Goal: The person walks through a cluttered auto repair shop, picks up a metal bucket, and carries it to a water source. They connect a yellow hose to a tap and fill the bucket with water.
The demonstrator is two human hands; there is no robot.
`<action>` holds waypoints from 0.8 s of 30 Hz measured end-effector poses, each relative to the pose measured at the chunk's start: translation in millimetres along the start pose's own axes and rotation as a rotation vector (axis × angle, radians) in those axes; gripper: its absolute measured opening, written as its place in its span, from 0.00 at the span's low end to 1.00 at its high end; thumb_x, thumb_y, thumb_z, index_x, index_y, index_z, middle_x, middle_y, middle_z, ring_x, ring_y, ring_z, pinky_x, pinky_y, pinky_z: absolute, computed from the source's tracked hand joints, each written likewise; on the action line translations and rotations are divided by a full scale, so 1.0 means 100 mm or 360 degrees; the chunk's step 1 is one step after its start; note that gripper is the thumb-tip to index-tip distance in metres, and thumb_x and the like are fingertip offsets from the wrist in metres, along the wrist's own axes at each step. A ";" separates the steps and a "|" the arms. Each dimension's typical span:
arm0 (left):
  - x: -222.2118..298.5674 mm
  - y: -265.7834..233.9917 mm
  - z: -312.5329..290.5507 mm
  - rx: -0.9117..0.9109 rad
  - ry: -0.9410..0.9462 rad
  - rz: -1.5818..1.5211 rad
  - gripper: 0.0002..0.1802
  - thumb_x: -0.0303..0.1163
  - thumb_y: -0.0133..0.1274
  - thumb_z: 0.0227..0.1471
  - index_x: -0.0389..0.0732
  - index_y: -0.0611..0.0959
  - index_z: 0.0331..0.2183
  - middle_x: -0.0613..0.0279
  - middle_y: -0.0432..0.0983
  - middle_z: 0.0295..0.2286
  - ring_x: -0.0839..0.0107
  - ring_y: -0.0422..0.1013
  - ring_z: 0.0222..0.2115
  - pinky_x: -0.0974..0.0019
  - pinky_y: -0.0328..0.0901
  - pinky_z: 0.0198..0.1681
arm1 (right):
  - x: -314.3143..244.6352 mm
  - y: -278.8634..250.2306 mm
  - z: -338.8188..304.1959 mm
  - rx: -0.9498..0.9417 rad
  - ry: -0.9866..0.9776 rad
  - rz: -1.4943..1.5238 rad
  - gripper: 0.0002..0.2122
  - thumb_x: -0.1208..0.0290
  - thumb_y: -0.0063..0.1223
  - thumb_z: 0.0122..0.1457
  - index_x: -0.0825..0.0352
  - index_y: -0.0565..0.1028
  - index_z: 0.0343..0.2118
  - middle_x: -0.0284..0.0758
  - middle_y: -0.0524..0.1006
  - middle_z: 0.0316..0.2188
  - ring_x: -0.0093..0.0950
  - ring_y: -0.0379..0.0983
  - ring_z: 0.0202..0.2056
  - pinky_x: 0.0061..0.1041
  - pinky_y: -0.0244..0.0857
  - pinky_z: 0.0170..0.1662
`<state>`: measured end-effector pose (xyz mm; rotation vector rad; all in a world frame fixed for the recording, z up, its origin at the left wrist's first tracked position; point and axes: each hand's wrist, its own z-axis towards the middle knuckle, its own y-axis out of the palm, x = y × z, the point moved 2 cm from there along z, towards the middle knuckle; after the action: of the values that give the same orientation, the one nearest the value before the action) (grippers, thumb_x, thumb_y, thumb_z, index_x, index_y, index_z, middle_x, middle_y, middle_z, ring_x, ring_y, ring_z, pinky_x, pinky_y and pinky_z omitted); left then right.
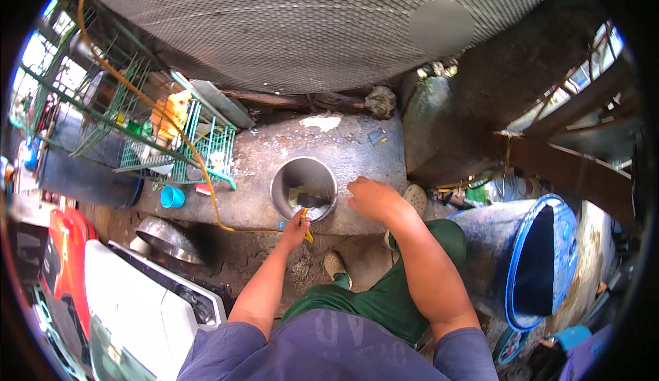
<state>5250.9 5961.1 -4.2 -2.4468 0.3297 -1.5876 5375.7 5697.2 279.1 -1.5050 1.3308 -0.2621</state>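
A grey bucket (275, 187) stands on the concrete slab in front of me, with some pale, wet-looking matter in its bottom. My left hand (296, 232) is at its near rim, closed around a yellow-handled tool (307, 233). Inside the bucket, a dark flat piece (312, 200) lies in line with that handle; whether the two are joined is hard to tell. To the right of the bucket, apart from its rim, my right hand (374, 198) hovers above the slab, fingers loosely bent and apart, with nothing visible in it.
An orange hose (199, 158) runs down from the upper left to near the bucket. Left are a green wire rack (218, 149), a turquoise cup (172, 196), a metal bowl (171, 240) and a white vehicle (130, 305). A blue drum (491, 244) lies at right; mesh (309, 31) hangs ahead.
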 end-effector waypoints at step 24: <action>0.21 0.04 -0.10 0.0188 0.0025 0.0230 0.33 0.43 0.51 0.59 0.39 0.65 0.61 0.41 0.73 0.48 0.51 0.71 0.50 0.59 0.63 0.53 | -0.27 0.14 0.30 0.0147 -0.0335 0.0042 0.17 0.60 0.52 0.59 0.68 0.71 0.44 0.48 0.74 0.43 0.50 0.72 0.46 0.46 0.67 0.48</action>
<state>5249.8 5950.9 16.5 -2.2693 0.3938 -1.5220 5379.9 5738.1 267.4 -1.3961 1.1545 -0.1420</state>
